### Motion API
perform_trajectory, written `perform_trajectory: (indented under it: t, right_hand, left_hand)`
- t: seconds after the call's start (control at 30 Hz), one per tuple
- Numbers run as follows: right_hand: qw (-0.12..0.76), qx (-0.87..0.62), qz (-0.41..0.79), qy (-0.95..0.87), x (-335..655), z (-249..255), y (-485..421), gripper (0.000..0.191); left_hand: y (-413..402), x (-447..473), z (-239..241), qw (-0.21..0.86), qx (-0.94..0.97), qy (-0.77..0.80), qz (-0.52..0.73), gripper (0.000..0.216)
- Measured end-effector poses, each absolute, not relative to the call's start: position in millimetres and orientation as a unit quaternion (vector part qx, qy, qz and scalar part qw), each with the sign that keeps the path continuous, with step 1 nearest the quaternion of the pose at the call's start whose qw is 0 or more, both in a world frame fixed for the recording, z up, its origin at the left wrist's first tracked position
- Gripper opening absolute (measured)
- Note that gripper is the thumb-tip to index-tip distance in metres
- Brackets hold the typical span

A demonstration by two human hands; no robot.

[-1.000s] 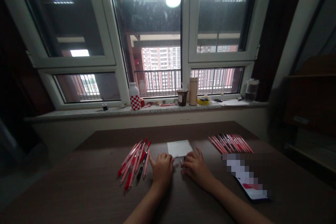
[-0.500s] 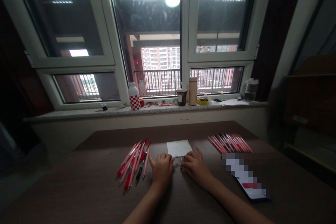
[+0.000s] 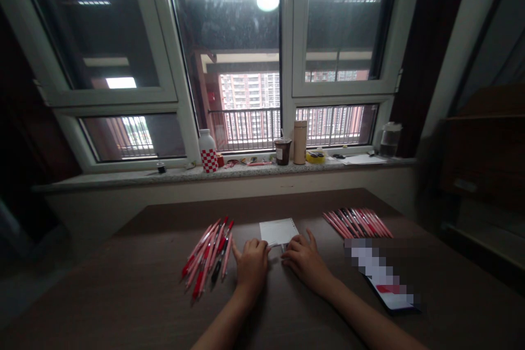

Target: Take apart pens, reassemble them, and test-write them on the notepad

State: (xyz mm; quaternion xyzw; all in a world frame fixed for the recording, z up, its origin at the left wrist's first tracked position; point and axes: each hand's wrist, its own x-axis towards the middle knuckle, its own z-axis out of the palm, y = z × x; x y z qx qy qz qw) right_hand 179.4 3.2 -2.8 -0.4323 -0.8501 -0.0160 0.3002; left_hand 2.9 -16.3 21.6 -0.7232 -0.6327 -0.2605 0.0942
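Observation:
Both my hands rest on the dark wooden table (image 3: 123,295), close together in front of a small white note pad (image 3: 279,231). My left hand (image 3: 251,268) is curled closed around a thin light pen whose tip pokes out toward the pad. My right hand (image 3: 305,261) is bent over the other end of that pen, fingers pinched near it. A loose heap of several red and pink pens (image 3: 207,260) lies just left of my left hand. A neat row of several more pens (image 3: 356,222) lies to the right of the pad.
A phone (image 3: 389,290) lies on the table by my right forearm. The window sill (image 3: 123,176) beyond the table carries a red-checked bottle (image 3: 208,151), a dark cup (image 3: 283,151), a tan flask (image 3: 300,141), a jar (image 3: 389,140) and papers. A wooden cabinet (image 3: 484,142) stands at right.
The hands have stayed almost where they were, only closing in slightly on each other; the camera has shifted a little.

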Motion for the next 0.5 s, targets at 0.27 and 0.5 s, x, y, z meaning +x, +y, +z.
perform_trajectory:
  t: [0.27, 0.5]
  right_hand:
    - [0.339, -0.435, -0.021, -0.834, 179.7, 0.5, 1.7, 0.012]
    - [0.366, -0.464, -0.006, -0.807, 186.7, -1.8, 6.9, 0.014]
  left_hand:
    - [-15.6, 2.7, 22.0, 0.075, -0.725, -0.630, -0.268, 0.023]
    - [-12.1, 1.2, 18.0, 0.045, -0.753, -0.582, -0.305, 0.016]
